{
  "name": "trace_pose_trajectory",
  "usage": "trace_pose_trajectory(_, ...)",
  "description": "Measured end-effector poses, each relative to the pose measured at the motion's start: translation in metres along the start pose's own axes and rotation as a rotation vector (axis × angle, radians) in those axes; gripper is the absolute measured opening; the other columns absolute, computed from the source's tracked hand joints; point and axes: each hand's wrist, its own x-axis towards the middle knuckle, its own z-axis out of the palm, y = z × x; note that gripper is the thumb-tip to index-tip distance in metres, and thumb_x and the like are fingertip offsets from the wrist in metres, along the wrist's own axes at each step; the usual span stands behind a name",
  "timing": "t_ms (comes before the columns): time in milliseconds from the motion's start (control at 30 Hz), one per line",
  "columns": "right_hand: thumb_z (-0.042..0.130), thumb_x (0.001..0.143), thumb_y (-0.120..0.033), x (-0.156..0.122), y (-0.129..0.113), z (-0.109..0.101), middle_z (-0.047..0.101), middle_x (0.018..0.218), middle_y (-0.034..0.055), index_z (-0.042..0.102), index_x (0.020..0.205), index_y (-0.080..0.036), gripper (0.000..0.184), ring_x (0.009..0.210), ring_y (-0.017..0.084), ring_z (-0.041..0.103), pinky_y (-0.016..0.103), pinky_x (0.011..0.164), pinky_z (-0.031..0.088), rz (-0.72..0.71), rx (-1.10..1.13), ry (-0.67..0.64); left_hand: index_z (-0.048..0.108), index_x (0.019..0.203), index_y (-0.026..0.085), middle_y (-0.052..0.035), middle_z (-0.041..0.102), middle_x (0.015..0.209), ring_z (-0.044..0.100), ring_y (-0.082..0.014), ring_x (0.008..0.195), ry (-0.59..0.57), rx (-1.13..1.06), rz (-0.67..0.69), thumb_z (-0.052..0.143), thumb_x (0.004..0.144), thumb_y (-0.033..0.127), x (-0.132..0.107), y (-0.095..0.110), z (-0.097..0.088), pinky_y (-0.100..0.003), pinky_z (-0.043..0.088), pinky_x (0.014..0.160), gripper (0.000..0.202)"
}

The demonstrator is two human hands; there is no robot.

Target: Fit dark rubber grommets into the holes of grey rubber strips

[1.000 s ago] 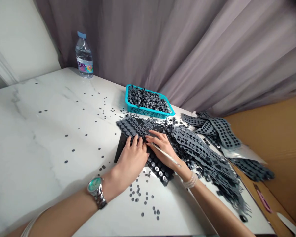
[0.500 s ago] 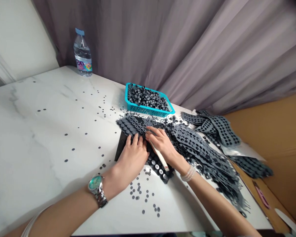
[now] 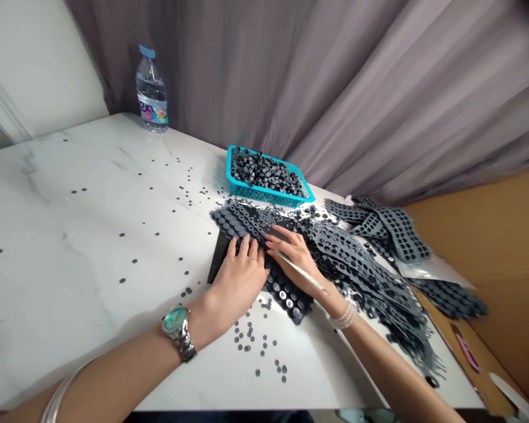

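- Left hand: fingers spread flat on a black rubber sheet, gripping nothing.
- Right hand: fingers lightly closed on a thin pale stick.
- The sheet lies on the white marble desk, near a teal basket.

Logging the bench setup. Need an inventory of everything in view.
water bottle: 1, clear with blue cap, far table corner
plastic basket: 1, turquoise, far table edge
small ring pieces: many, dark grey, in the basket
loose discs: dozens, dark grey, scattered on the table
holed rubber sheets: many, grey, under and right of the hands
black plate: 1, black, under the sheets by the left hand
marble table: 1, white with grey veins, centre of view
curtain: 1, mauve-grey, behind the table
cardboard: 1, tan, right of the table
left hand: 1, flat on the sheets, silver watch on wrist
right hand: 1, holding a thin pale stick, beaded bracelet on wrist
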Motion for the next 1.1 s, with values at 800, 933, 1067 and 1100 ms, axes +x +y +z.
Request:
trace_pose_trajectory(800,0.035,0.099,-0.016,0.032,0.008,-0.007,0.068,0.115,0.0128,0.059,0.101,-0.022,0.024,0.137,0.028,0.041,0.049,0.097,0.044,0.054,-0.202,-0.037,0.058,0.129,0.003,-0.023,0.057,0.134,0.043,-0.0367,0.133,0.068,-0.019,0.0,0.038,0.097,0.029,-0.001,-0.001,0.005,-0.053,0.033,0.107,0.046)
trace_pose_trajectory(933,0.044,0.098,-0.023,0.023,0.02,-0.003,0.068,0.115,0.0105,0.061,0.102,-0.023,0.018,0.137,0.031,0.04,0.052,0.097,0.043,0.15,-0.146,0.048,0.055,0.133,0.003,-0.0235,0.053,0.138,0.041,-0.0376,0.135,0.032,-0.02,-0.006,0.037,0.097,0.03,0.0,-0.001,0.002,-0.054,0.032,0.108,0.048)
trace_pose_trajectory(1067,0.048,0.097,-0.026,0.007,0.009,-0.004,0.067,0.122,0.0072,0.063,0.107,-0.024,0.018,0.135,0.028,0.043,0.051,0.1,0.042,0.109,-0.036,0.004,0.055,0.134,0.004,-0.0216,0.053,0.139,0.041,-0.0362,0.135,0.014,0.002,-0.012,0.037,0.098,0.03,0.0,0.0,0.001,-0.052,0.033,0.108,0.048)
trace_pose_trajectory(1100,0.048,0.097,-0.026,0.005,0.006,-0.004,0.067,0.122,0.0068,0.063,0.107,-0.024,0.018,0.134,0.026,0.045,0.05,0.1,0.042,0.093,-0.013,-0.01,0.055,0.133,0.005,-0.021,0.053,0.139,0.041,-0.0358,0.135,0.022,0.011,-0.011,0.037,0.098,0.03,0.0,0.0,0.001,-0.052,0.033,0.108,0.047)
